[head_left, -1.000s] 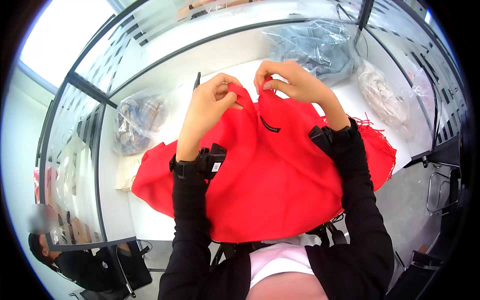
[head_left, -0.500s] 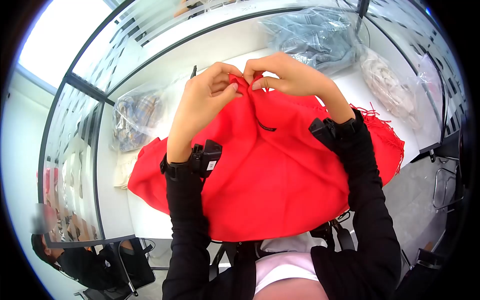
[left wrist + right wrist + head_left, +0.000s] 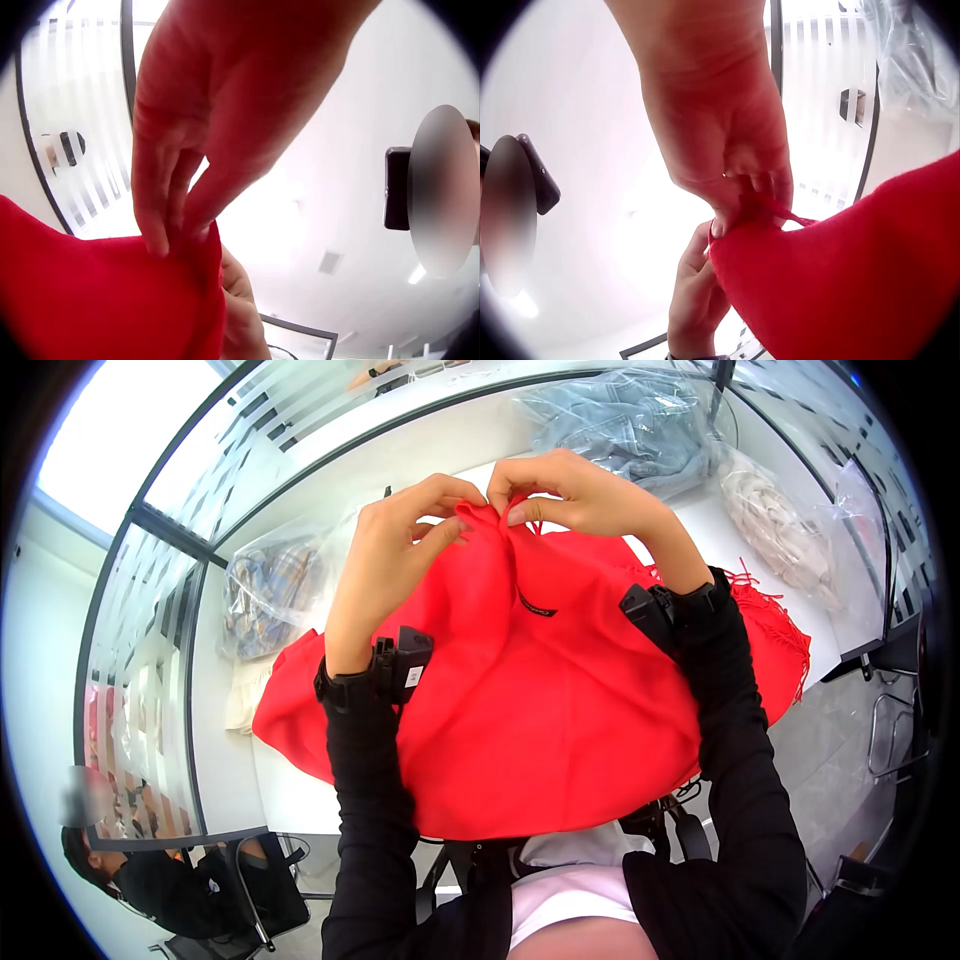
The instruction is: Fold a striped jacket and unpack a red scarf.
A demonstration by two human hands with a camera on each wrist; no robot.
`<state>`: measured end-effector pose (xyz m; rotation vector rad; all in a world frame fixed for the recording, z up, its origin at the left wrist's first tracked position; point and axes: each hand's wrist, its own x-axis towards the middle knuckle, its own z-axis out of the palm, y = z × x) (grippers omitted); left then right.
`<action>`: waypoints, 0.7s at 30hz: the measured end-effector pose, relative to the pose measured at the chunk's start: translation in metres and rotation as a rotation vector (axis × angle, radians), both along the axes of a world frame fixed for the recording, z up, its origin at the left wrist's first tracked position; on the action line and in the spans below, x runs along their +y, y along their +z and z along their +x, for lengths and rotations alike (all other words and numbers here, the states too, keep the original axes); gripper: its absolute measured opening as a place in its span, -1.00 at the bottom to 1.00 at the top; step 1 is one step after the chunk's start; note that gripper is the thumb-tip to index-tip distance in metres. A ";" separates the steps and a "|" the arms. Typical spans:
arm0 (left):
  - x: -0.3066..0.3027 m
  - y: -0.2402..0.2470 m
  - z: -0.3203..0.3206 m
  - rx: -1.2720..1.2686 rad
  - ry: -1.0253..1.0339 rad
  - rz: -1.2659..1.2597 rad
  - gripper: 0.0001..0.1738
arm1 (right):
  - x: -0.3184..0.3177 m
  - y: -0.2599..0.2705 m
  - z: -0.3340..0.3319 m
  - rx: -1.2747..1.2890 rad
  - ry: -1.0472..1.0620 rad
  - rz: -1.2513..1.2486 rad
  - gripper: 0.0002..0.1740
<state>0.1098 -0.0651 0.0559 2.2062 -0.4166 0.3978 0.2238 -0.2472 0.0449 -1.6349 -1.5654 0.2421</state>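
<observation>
A large red scarf (image 3: pixel 530 750) with fringe (image 3: pixel 785 625) at its right end spreads over the table, and a small dark label (image 3: pixel 537 607) shows near its raised middle. My left hand (image 3: pixel 395 555) pinches the scarf's far edge between thumb and fingers. Right beside it, my right hand (image 3: pixel 600 500) pinches the same edge, and the cloth gathers in folds between them. In the left wrist view, the fingertips (image 3: pixel 161 244) press into the lifted red cloth (image 3: pixel 112 292). The right wrist view has the thumb on the cloth (image 3: pixel 825 277), with a fringe strand trailing beside the fingers.
Bagged light-blue clothing (image 3: pixel 630 435) lies at the back of the white table (image 3: pixel 295 800). Bagged plaid cloth (image 3: pixel 270 595) is on the left, above cream fabric (image 3: pixel 248 695); a bagged pale item (image 3: pixel 775 525) lies right. Glass partitions surround the table. A person (image 3: pixel 170 890) sits lower left.
The two hands have come together, closing the gap between the pinched parts of the scarf. Both have moved slightly farther from the body, drawing the edge up with them.
</observation>
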 end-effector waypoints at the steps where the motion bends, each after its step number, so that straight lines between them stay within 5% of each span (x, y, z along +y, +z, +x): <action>1: 0.001 0.001 -0.001 -0.007 -0.018 0.000 -0.74 | 0.000 0.001 0.000 -0.001 0.016 0.009 -0.97; 21: -0.004 0.010 -0.009 -0.104 -0.122 0.057 -0.86 | -0.003 0.006 -0.008 -0.071 0.133 0.096 -0.91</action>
